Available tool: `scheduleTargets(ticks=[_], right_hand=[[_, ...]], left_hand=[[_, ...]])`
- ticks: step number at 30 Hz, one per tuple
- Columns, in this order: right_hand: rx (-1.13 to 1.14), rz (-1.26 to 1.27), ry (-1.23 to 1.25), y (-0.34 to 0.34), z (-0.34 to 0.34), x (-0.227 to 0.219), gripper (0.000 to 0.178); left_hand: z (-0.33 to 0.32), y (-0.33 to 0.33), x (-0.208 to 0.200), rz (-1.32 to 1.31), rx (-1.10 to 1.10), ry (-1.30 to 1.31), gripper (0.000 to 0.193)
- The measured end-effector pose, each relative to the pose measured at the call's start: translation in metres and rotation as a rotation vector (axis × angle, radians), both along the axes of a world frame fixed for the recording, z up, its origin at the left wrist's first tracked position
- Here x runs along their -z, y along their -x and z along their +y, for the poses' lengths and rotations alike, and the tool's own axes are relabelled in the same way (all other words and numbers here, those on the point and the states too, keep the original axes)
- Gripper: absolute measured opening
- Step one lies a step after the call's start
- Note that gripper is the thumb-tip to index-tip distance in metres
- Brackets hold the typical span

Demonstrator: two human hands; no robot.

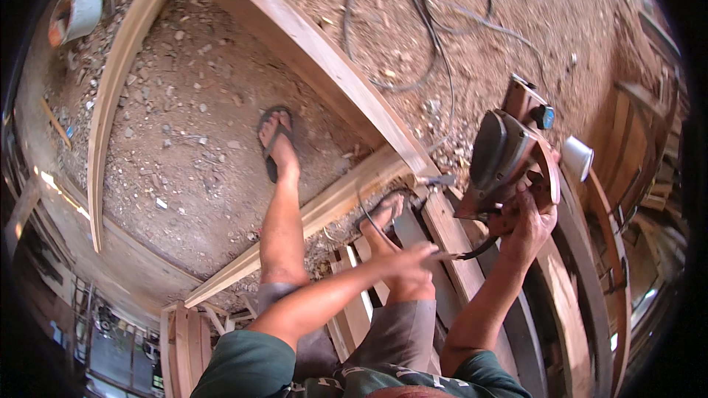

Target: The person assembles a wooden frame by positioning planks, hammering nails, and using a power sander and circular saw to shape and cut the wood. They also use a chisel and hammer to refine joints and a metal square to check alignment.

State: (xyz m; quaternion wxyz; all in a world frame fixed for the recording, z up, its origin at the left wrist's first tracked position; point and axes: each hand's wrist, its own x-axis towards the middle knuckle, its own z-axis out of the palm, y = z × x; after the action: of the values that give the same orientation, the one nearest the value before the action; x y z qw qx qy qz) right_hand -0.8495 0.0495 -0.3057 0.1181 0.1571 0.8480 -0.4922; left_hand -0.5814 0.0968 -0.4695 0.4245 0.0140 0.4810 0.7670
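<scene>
An electric hand planer (495, 155) with a dark body and a blue knob is held up on the right side, tilted. My right hand (529, 221) is closed around its rear handle. From its lower end runs a black power cord (479, 249), which passes into my left hand (414, 259). That hand is slightly blurred, its fingers closed on the cord. Beyond it the cord curves up past my right foot. Much of the planer's handle is hidden by my fingers.
A large wooden frame (324, 66) lies on the dirt around my left foot. Several planks (450, 236) lie below the planer. A white cup (577, 158) stands beside it. Looped cable (435, 44) lies on the ground ahead; a white bucket (81, 15) is at far left.
</scene>
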Motion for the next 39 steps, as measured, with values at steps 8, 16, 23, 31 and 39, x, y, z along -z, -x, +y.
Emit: scheduleTargets(ticks=[8,16,23,31,39], right_hand=[[-0.135,-0.071,-0.243,-0.027,0.191,0.012,0.031],[-0.604,-0.208,-0.219,-0.064,0.209,0.116,0.022],[-0.707,-0.320,-0.176,-0.116,0.237,0.192,0.011],[-0.781,-0.337,-0.160,-0.111,0.251,0.214,0.011],[-0.827,-0.258,-0.139,-0.094,0.211,0.215,0.011]], left_hand=[[0.048,-0.023,-0.023,0.014,0.493,0.282,0.089],[0.051,-0.046,0.017,0.022,0.622,0.543,0.077],[0.044,-0.045,0.016,0.035,0.615,0.567,0.069],[0.035,-0.036,0.011,0.078,0.581,0.595,0.068],[0.023,-0.028,0.001,0.099,0.517,0.642,0.066]])
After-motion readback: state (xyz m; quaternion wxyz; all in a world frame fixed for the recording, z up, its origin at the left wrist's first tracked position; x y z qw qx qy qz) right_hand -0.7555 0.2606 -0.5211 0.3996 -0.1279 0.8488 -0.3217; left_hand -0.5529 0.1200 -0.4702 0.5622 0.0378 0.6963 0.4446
